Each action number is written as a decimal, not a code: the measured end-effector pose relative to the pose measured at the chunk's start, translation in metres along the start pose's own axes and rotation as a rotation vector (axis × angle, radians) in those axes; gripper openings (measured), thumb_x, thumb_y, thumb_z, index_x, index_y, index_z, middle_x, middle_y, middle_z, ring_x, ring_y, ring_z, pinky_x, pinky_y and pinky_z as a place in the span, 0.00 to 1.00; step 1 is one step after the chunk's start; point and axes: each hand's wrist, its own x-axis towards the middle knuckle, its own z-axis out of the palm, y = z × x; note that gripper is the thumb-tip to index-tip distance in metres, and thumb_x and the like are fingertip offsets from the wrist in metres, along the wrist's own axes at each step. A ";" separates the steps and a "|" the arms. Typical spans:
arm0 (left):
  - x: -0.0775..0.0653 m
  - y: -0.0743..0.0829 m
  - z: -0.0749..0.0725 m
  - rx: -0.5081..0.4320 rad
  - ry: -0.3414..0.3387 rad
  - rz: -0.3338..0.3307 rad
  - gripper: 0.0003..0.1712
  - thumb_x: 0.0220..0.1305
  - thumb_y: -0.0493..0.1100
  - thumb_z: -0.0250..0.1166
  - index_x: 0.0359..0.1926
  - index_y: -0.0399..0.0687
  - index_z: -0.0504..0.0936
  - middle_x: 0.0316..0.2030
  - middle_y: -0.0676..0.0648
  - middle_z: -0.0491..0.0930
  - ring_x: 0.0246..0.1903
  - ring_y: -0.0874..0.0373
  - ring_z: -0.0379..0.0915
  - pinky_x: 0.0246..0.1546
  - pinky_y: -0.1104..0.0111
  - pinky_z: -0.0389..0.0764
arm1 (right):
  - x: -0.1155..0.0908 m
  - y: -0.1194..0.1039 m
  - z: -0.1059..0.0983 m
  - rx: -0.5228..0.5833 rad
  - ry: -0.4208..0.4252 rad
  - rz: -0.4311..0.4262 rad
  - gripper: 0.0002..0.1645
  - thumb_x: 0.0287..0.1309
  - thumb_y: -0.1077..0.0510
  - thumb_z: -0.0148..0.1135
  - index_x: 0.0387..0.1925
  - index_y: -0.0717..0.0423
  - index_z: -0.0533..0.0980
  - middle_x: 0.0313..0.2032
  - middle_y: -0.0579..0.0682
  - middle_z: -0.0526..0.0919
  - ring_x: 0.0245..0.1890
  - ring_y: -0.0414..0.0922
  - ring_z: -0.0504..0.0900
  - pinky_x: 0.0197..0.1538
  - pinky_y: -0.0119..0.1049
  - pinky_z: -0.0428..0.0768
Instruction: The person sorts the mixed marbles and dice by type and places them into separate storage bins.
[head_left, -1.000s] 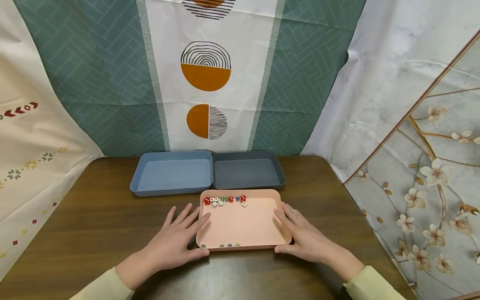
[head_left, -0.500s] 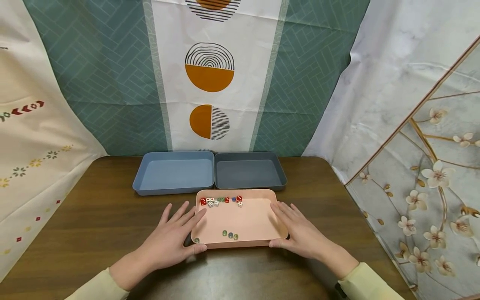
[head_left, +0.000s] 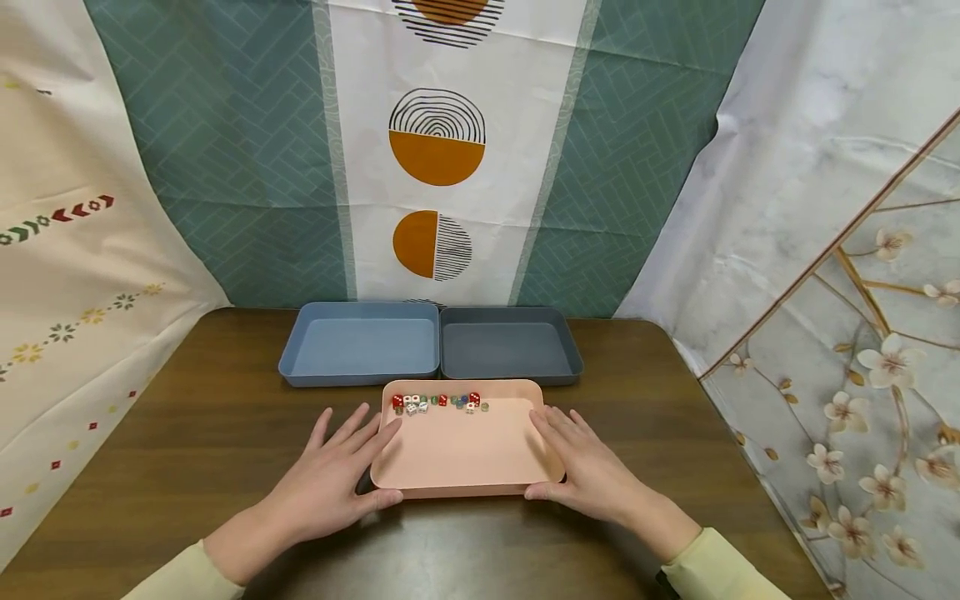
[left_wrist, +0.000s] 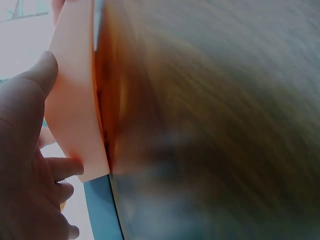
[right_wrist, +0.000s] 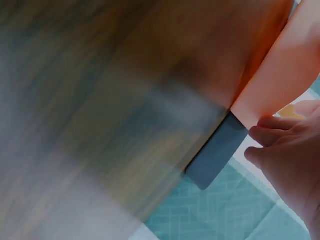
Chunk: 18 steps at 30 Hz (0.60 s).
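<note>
A shallow pink tray (head_left: pixel 468 454) lies in front of the person, with a hand at either side. My left hand (head_left: pixel 330 473) holds its left side: the thumb presses the front wall, the index finger reaches over the rim, and the other fingers spread outward. My right hand (head_left: pixel 596 471) holds the right side likewise, its thumb at the front corner. Red dice (head_left: pixel 442 401), white dice (head_left: pixel 411 409) and small green and blue glass marbles (head_left: pixel 484 407) are gathered along the tray's back wall. In the left wrist view the thumb (left_wrist: pixel 46 70) lies flat against the pink wall.
Behind the pink tray stand a light blue tray (head_left: pixel 363 342) at left and a dark grey tray (head_left: pixel 512 348) at right, side by side. All are on a brown wooden table (head_left: pixel 202 433). Patterned cloths (head_left: pixel 247 167) hang behind and at both sides.
Several marbles have rolled from the tray's front edge to its back wall, among the dice. The pink tray and both hands have shifted slightly left; the hold looks the same.
</note>
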 end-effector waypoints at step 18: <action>-0.013 -0.025 0.001 0.068 0.039 0.042 0.56 0.69 0.76 0.69 0.84 0.48 0.69 0.79 0.38 0.70 0.84 0.38 0.54 0.80 0.33 0.44 | 0.014 -0.010 0.013 -0.014 -0.014 -0.033 0.69 0.61 0.21 0.71 0.87 0.61 0.59 0.83 0.65 0.61 0.85 0.60 0.59 0.85 0.62 0.51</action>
